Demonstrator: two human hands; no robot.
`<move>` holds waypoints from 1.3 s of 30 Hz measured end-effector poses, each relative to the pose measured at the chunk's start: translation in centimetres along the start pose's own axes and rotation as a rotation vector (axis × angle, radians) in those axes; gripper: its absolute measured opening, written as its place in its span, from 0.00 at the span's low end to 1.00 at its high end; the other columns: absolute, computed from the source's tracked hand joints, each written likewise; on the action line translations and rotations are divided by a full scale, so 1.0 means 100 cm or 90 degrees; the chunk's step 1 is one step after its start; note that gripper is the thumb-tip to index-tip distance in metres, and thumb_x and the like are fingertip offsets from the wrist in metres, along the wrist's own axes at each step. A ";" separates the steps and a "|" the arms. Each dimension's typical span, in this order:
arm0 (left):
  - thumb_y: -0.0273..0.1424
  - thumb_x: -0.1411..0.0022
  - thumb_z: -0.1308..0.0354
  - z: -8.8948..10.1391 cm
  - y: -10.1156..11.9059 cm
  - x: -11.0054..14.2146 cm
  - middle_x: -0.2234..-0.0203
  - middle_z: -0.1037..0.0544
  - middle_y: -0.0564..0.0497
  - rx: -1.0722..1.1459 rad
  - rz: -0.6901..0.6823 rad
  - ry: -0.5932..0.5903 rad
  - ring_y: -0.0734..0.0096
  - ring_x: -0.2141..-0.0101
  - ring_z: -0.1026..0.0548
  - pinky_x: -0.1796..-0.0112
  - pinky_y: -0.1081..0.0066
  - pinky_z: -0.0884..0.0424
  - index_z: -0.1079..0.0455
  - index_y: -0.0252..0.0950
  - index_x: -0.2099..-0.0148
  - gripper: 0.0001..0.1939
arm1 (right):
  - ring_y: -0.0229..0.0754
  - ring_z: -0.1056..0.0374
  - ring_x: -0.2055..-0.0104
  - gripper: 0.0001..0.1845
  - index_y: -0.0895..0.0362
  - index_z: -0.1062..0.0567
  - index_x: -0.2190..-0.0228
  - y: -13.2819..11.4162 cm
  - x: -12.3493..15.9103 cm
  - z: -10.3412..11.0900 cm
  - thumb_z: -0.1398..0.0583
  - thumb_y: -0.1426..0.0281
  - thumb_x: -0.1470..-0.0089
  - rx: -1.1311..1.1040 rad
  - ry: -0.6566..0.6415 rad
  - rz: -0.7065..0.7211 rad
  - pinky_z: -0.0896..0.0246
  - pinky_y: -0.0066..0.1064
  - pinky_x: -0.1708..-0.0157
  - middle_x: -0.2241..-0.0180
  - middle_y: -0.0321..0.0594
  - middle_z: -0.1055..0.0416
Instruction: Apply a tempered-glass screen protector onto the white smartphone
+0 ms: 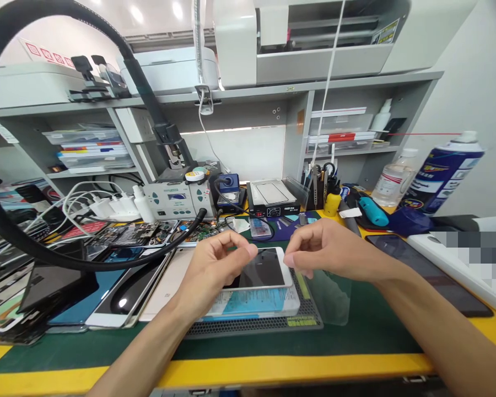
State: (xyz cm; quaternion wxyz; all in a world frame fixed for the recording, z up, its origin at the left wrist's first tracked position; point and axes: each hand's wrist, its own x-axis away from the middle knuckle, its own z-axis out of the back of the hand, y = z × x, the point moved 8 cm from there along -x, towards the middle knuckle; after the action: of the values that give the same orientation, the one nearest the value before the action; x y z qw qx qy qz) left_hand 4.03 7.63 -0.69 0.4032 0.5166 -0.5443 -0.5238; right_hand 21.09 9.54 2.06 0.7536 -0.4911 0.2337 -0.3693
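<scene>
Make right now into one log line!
left hand: fingers curled, grip unclear | right hand: fingers curled, grip unclear | white phone: screen up, on blue-white box

The bare left forearm (157, 331) is angled in from near left, the right forearm (434, 322) from near right! Left hand (219, 262) and right hand (328, 251) are held apart, fingers curled, each thumb set close to its index finger.
</scene>
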 end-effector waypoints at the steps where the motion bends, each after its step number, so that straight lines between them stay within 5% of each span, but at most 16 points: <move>1: 0.38 0.44 0.30 -0.001 0.000 0.000 0.86 0.45 0.62 -0.005 -0.003 -0.005 0.83 0.83 0.52 0.81 0.76 0.58 0.31 0.36 0.71 0.15 | 0.34 0.34 0.76 0.10 0.59 0.20 0.73 0.000 0.000 0.000 0.33 0.64 0.47 0.001 0.000 0.000 0.39 0.24 0.75 0.79 0.34 0.28; 17: 0.46 0.40 0.36 0.010 0.000 -0.002 0.83 0.38 0.58 0.005 0.009 0.073 0.84 0.84 0.50 0.81 0.74 0.58 0.31 0.34 0.74 0.21 | 0.36 0.35 0.77 0.06 0.59 0.19 0.74 -0.001 0.000 0.002 0.33 0.68 0.51 -0.031 0.010 -0.005 0.39 0.26 0.75 0.80 0.36 0.28; 26: 0.42 0.44 0.30 -0.003 0.000 0.002 0.84 0.42 0.61 -0.069 -0.001 -0.019 0.82 0.81 0.52 0.80 0.75 0.58 0.28 0.35 0.71 0.16 | 0.36 0.34 0.76 0.08 0.58 0.19 0.73 -0.002 0.001 0.002 0.34 0.67 0.48 -0.030 0.013 0.005 0.39 0.27 0.74 0.80 0.35 0.28; 33: 0.40 0.43 0.31 0.016 0.002 0.000 0.85 0.47 0.61 -0.033 -0.013 0.070 0.81 0.81 0.54 0.79 0.73 0.59 0.24 0.34 0.70 0.14 | 0.36 0.33 0.77 0.21 0.61 0.18 0.71 -0.002 -0.001 0.014 0.37 0.54 0.42 -0.053 0.073 0.039 0.36 0.29 0.74 0.73 0.43 0.23; 39: 0.39 0.45 0.30 0.024 0.007 0.001 0.86 0.45 0.59 -0.021 -0.022 0.116 0.80 0.81 0.52 0.79 0.73 0.58 0.23 0.33 0.72 0.13 | 0.37 0.32 0.75 0.22 0.61 0.17 0.65 0.003 -0.001 0.021 0.36 0.53 0.43 -0.109 0.093 0.054 0.35 0.28 0.75 0.69 0.46 0.22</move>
State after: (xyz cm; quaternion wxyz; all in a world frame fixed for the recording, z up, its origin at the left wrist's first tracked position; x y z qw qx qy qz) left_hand 1.54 7.88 -0.31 0.4501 0.5649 -0.4878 -0.4904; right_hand 22.61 10.90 2.63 0.7048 -0.5152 0.3393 -0.3503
